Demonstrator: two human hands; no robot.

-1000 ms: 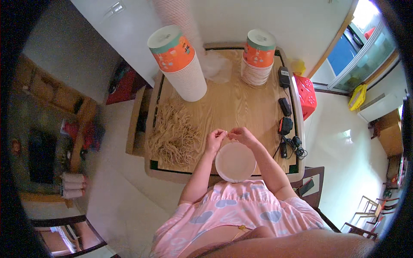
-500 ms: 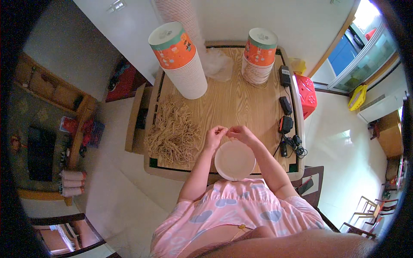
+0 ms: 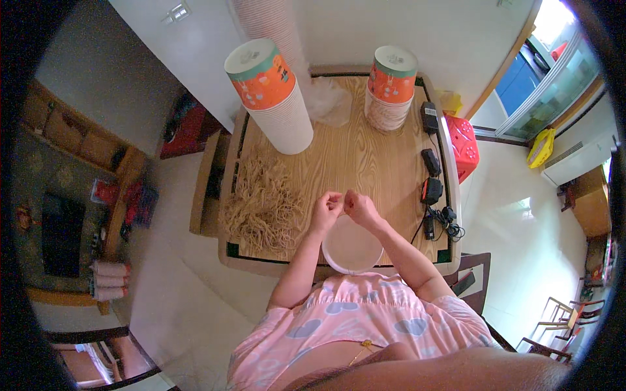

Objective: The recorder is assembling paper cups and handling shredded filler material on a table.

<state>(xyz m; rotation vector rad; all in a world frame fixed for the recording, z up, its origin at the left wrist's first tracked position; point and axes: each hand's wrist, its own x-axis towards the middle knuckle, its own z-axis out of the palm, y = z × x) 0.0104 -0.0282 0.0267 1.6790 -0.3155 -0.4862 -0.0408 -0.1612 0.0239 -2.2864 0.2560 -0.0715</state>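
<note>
Near the table's front edge, a round white paper tub [image 3: 352, 247] sits close against my body, seen from above. Over its far rim, my left hand [image 3: 328, 210] and my right hand [image 3: 360, 210] are held up side by side with a small gap between them. The fingers of both hands are curled in a pinch. Anything thin between their fingertips is too small to make out. To the left of my left hand lies a loose heap of tan twine strands [image 3: 264, 205].
On the wood-grain table [image 3: 332, 156] stand a tall stack of paper tubs [image 3: 280, 117] at back left and a shorter stack [image 3: 390, 107] at back right. Clear plastic wrap [image 3: 328, 101] lies between them. Black adapters and cables [image 3: 432, 191] line the right edge, beside a red stool [image 3: 461, 146].
My hands have drawn slightly apart, with the right hand turning more upright. The tub appears shifted slightly left, and the view has tilted a little.
</note>
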